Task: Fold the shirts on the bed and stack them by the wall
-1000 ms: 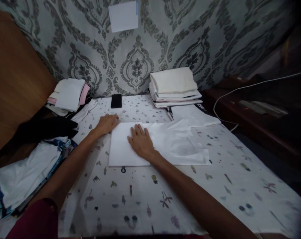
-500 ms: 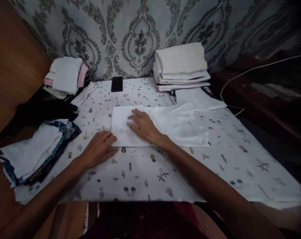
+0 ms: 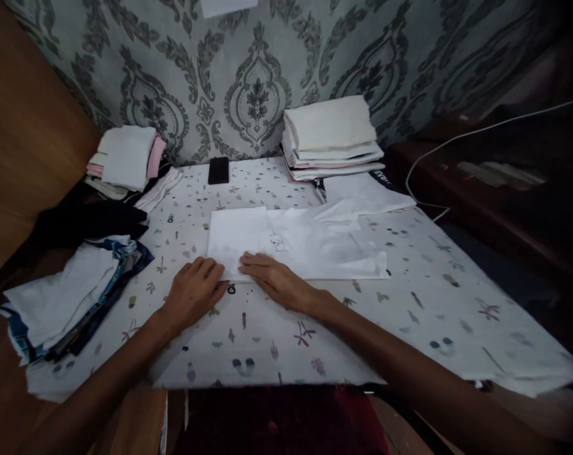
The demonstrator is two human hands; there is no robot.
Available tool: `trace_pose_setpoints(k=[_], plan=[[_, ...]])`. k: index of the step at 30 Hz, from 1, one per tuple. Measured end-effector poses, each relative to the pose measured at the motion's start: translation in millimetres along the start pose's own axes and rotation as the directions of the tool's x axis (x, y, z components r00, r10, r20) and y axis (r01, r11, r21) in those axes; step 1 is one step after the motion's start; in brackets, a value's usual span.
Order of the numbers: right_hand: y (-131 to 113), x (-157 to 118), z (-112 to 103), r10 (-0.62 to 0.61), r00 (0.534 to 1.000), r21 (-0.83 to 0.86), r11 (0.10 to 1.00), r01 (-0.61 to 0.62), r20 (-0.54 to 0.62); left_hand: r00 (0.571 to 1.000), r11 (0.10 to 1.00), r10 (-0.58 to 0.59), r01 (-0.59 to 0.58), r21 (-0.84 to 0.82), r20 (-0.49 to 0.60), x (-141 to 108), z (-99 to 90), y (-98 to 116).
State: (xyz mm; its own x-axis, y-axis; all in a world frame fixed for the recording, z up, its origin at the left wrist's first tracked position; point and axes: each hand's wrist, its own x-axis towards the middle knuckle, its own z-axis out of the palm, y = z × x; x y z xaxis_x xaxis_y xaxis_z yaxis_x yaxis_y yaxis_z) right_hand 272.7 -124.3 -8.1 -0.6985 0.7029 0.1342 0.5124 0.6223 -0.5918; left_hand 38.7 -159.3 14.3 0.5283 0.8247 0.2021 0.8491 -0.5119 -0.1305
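Note:
A white shirt [image 3: 315,243], partly folded into a long strip, lies across the table with a small dark print near its middle. At its near left corner, my left hand [image 3: 195,287] is closed, fingers curled over the cloth and thumb at the edge. My right hand [image 3: 274,281] rests on the shirt's near edge just to the right, its fingers stretched out flat over the fabric. The thumb of that hand is hidden. A loose part of white cloth with black lettering reaches toward the back right beyond the shirt.
A stack of folded cloths [image 3: 331,129] stands at the back right, and a smaller folded pile [image 3: 129,158] at the back left. A black phone-like object [image 3: 219,170] lies near the wall. More clothes [image 3: 68,291] lie at the left edge. A white cable [image 3: 462,134] hangs on the right.
My right hand has slid from the middle of the shirt toward its near edge, closer to my left hand, uncovering the small print. The view has tilted slightly.

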Motion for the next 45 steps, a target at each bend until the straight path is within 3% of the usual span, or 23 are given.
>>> trace_pose_setpoints(k=[4, 11, 20, 26, 30, 35, 40, 42, 45], plan=[[2.8, -1.6, -0.7, -0.035, 0.999, 0.028, 0.999, 0.036, -0.021, 0.998, 0.999, -0.033, 0.032, 0.031, 0.052, -4.7, -1.7, -3.3], [4.4, -2.0, 0.3, -0.04, 0.998, 0.042, 0.998, 0.042, -0.049, 0.978, 0.98, -0.197, 0.198, -0.01, 0.069, -6.0, -4.4, 1.1], [1.2, -1.7, 2.3, -0.011, 0.998, 0.03, 0.999, 0.013, -0.069, 0.902, 0.916, -0.399, 0.402, 0.019, 0.163, 2.7, -8.8, 9.6], [2.2, -2.8, 4.3, -0.005, 0.998, 0.023, 1.0, 0.006, -0.068, 0.915, 0.923, -0.379, 0.385, -0.019, 0.139, -13.2, -12.2, 5.2], [2.8, -3.6, 7.3, -0.041, 0.994, -0.002, 0.999, 0.041, -0.099, 0.943, 0.934, -0.322, 0.331, -0.138, 0.081, -16.1, -16.4, -3.6], [-0.2, -7.9, 5.2, -0.131, 0.981, -0.078, 0.99, 0.12, -0.146, 0.99, 0.954, -0.137, 0.124, -0.273, -0.028, 23.8, -14.3, -3.2], [-2.8, -12.9, -6.4, -0.186, 0.919, -0.053, 0.982, 0.179, -0.348, 0.994, 0.931, -0.008, -0.031, -0.363, -0.105, 99.7, 16.1, 0.7], [-1.2, -14.2, -11.7, -0.151, 0.881, -0.07, 0.989, 0.133, -0.448, 0.997, 0.925, 0.003, -0.034, -0.377, -0.081, 127.3, 32.5, -0.7], [4.3, -15.5, -18.5, -0.051, 0.851, -0.145, 0.989, -0.03, -0.523, 0.999, 0.913, -0.017, -0.003, -0.408, -0.044, 158.3, 53.3, -3.8]])
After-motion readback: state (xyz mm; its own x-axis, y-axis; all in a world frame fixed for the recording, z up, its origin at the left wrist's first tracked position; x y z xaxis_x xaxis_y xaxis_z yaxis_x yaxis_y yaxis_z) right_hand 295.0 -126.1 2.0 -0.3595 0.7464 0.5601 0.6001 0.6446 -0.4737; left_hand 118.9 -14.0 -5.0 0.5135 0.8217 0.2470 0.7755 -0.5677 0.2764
